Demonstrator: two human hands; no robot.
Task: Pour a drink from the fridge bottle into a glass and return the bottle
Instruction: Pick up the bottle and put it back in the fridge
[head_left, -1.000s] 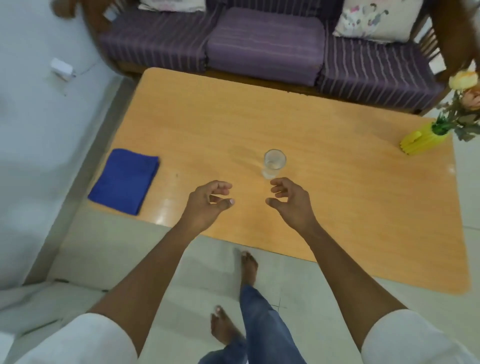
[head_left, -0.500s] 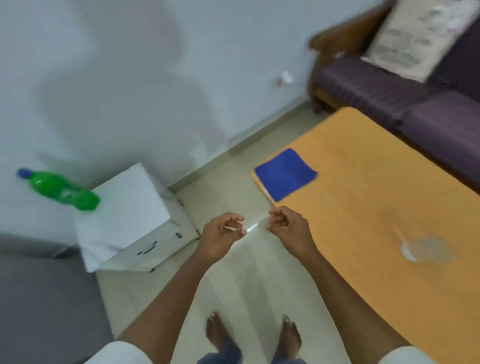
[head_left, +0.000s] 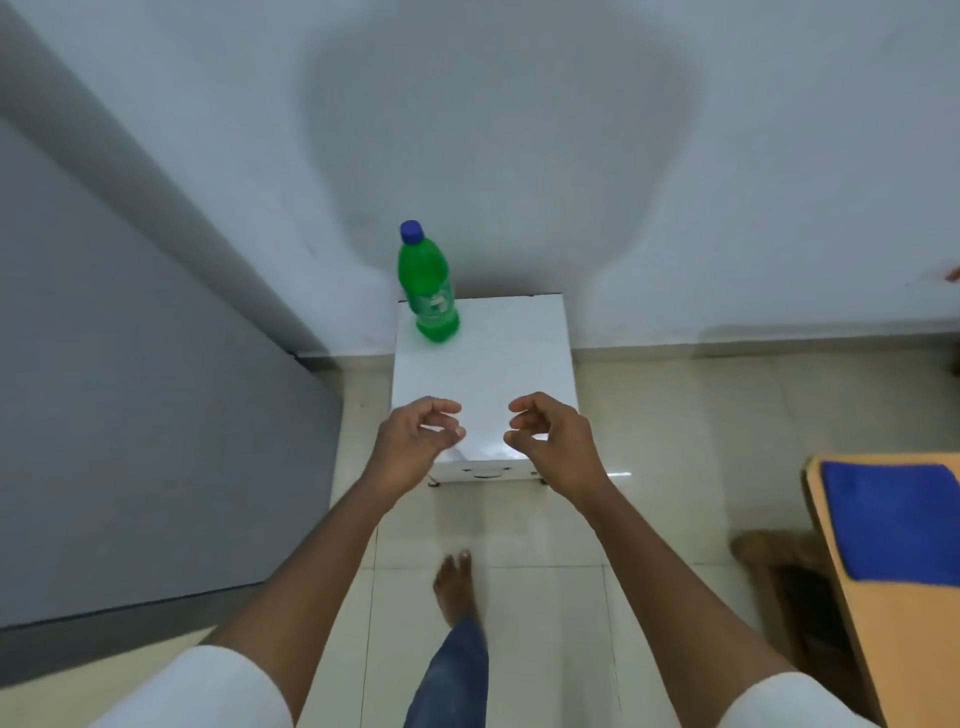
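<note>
Reaching for the bottle (head_left: 427, 283) is the step, I judge: 1 green bottle with 1 blue cap (head_left: 410, 231) stands upright at the far left corner of the white box (head_left: 498, 374), centre of frame. My left hand (head_left: 415, 441) and right hand (head_left: 550, 436) hover near its front edge, each grip loosely curled and empty. I should take the bottle around its middle. 1 blue cloth (head_left: 893, 525) lies on the worktop (head_left: 831, 509), lower right.

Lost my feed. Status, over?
Left hand and right hand open, empty. Green bottle upright, capped, on white box. Nothing in the way.
</note>
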